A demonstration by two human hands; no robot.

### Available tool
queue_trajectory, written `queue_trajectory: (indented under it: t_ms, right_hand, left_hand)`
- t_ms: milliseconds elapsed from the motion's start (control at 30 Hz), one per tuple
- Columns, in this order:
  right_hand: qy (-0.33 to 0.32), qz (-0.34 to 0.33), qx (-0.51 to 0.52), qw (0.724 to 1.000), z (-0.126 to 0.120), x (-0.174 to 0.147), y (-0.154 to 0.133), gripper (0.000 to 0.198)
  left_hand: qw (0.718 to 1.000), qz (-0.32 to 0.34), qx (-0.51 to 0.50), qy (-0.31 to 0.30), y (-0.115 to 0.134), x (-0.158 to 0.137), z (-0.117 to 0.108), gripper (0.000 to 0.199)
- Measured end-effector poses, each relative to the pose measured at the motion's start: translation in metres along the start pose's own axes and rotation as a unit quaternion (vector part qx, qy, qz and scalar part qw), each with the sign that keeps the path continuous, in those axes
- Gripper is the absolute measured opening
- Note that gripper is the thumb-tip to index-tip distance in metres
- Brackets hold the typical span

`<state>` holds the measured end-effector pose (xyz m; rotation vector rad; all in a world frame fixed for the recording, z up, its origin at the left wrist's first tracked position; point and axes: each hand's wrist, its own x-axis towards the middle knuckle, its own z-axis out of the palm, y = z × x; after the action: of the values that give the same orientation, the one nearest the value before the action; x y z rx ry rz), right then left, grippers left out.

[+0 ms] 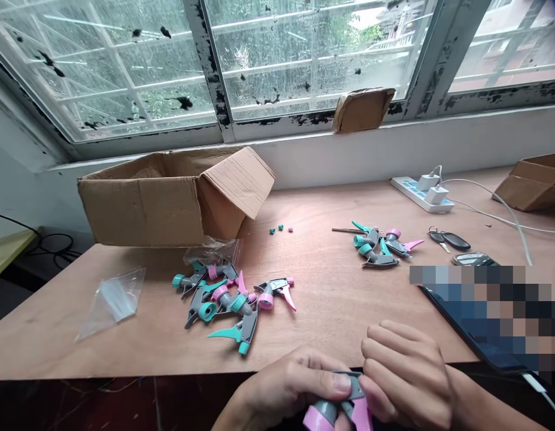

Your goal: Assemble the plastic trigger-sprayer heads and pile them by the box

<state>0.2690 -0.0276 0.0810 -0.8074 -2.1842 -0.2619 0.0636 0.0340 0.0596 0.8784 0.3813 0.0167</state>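
At the table's front edge, my left hand [299, 383] is closed around a pink-and-grey trigger sprayer head [324, 413], its thumb on the grey top. My right hand [407, 374] is curled shut against the nozzle end, which its fingers hide. Left of centre lies a pile of teal, pink and grey trigger sprayer heads [223, 299]. A smaller group of sprayer heads [380, 245] rests farther back to the right, beside a thin metal rod [349, 230]. Between the groups sit tiny teal and pink nozzle caps [281, 227].
An open cardboard box [142, 209] stands at the back left, near a clear plastic bag [118, 299]. Toward the right are a power strip [423, 194], keys [448, 239], a tablet [466, 329] and another cardboard box [533, 182]. A window runs behind the table [313, 323].
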Motion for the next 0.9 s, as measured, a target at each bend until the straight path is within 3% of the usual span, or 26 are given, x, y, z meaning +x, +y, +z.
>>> queue_trajectory:
  t_ms: [100, 200, 333, 433, 600, 667, 767, 900]
  right_hand:
    - [0.011, 0.078, 0.041, 0.996, 0.005, 0.002, 0.001, 0.041]
    - [0.017, 0.188, 0.095, 0.977, 0.019, -0.004, 0.007, 0.044]
    - [0.018, 0.283, 0.151, 0.947, 0.035, -0.01, 0.012, 0.05]
    - [0.034, 0.311, 0.165, 0.935, 0.037, -0.007, 0.011, 0.053]
    - [0.053, 0.307, 0.179, 0.933, 0.029, 0.002, 0.008, 0.056]
    - [0.075, 0.278, 0.155, 0.945, 0.025, 0.005, 0.009, 0.055]
    - [0.096, 0.229, 0.099, 0.964, 0.02, 0.007, 0.012, 0.05]
    - [0.068, 0.264, 0.071, 0.96, 0.015, 0.001, 0.021, 0.043]
  left_hand:
    - [0.998, 0.031, 0.031, 0.033, 0.002, 0.0, 0.01, 0.048]
    - [0.982, 0.092, 0.124, 0.109, 0.003, 0.001, 0.023, 0.046]
    - [0.921, 0.146, 0.282, 0.226, -0.002, 0.005, 0.033, 0.034]
    - [0.818, 0.197, 0.45, 0.3, -0.011, 0.006, 0.034, 0.023]
    - [0.574, 0.335, 0.645, 0.377, -0.018, 0.011, 0.035, 0.019]
    - [0.525, 0.361, 0.665, 0.389, -0.016, 0.014, 0.037, 0.021]
    - [0.514, 0.379, 0.665, 0.388, -0.009, 0.015, 0.035, 0.022]
    - [0.544, 0.351, 0.633, 0.424, 0.007, -0.004, 0.017, 0.023]
